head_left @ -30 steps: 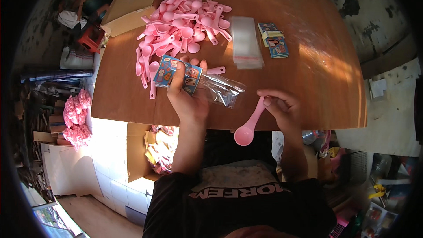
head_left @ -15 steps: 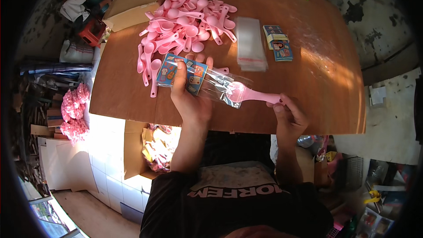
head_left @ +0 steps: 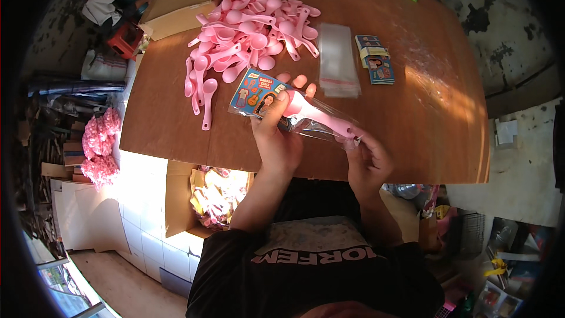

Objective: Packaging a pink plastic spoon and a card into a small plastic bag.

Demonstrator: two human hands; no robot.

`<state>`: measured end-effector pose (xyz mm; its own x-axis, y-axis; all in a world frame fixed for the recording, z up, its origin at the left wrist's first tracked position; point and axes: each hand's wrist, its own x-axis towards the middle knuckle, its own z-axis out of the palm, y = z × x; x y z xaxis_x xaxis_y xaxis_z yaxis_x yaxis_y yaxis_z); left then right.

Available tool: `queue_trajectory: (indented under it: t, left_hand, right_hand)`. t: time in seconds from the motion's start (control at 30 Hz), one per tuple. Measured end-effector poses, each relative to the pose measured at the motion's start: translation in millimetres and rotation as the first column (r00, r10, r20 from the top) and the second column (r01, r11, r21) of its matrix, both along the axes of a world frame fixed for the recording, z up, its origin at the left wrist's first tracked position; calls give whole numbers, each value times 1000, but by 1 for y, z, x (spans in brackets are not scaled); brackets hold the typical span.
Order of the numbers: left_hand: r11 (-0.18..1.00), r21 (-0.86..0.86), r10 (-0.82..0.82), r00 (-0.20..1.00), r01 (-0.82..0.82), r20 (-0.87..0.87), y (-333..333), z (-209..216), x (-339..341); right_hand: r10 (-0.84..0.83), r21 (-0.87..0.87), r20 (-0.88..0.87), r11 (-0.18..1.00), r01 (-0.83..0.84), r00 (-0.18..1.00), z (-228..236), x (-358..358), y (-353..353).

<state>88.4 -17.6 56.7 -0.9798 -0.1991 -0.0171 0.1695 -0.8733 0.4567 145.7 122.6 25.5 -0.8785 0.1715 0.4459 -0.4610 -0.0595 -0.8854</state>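
Over the table's near edge, my left hand (head_left: 278,141) grips a clear plastic bag (head_left: 315,132), thumb on top and fingers beneath. A blue printed card (head_left: 250,95) fills the bag's left end. Inside it, the bowl of a pink spoon (head_left: 322,116) lies by the card, its handle slanting down to the right. My right hand (head_left: 371,162) is closed at the bag's open end, by the tip of the handle; whether it pinches film or handle is hard to tell. A heap of pink spoons (head_left: 250,26) lies beyond my left hand.
Flat clear bags (head_left: 338,65) are stacked right of the heap, beside a banded stack of blue cards (head_left: 378,70). A cardboard box (head_left: 179,6) stands at the table's far left. Below the near edge, another carton (head_left: 178,200) holds several wrapped items.
The spoon has slid left into the bag up to the card, my right hand moving left with it. My left hand and the bag have shifted slightly right, and the card's face has turned.
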Motion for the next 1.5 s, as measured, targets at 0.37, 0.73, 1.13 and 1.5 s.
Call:
queue_trajectory:
  t: [0.37, 0.73, 1.13, 1.5]
  left_hand:
    - [909, 192, -397, 909, 369, 132, 33, -14, 5]
    - [909, -34, -406, 902, 415, 148, 33, -4, 5]
    - [710, -697, -180, 929, -105, -324, 15, 31, 0]
    - [506, -855, -163, 960, -118, -229, 5, 45, 17]
  right_hand:
    - [-220, 219, -421, 917, 334, 880, 36, -18, 26]
    - [-70, 632, -380, 708, 314, 922, 131, -84, 54]
    - [159, 325, 148, 924, -200, 976, 120, -64, 30]
    - [240, 813, -482, 481, 328, 843, 140, -46, 40]
